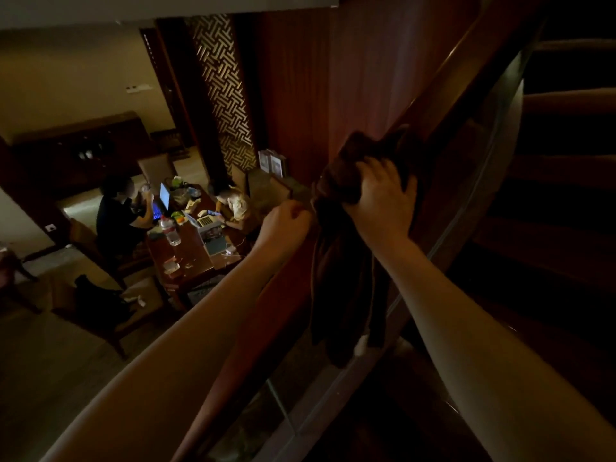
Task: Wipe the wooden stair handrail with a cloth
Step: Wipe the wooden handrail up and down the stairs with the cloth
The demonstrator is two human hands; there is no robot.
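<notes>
A dark reddish wooden handrail runs diagonally from lower left to upper right. A dark brown cloth is draped over it, with a long part hanging down on the near side. My right hand grips the bunched top of the cloth on the rail. My left hand, fingers curled, pinches the cloth's left edge just beside the rail. The light is dim, so the cloth's folds are hard to make out.
A glass panel runs under the rail, with dark stair treads to the right. Far below on the left, two people sit at a wooden table holding laptops, bottles and clutter, with chairs around it.
</notes>
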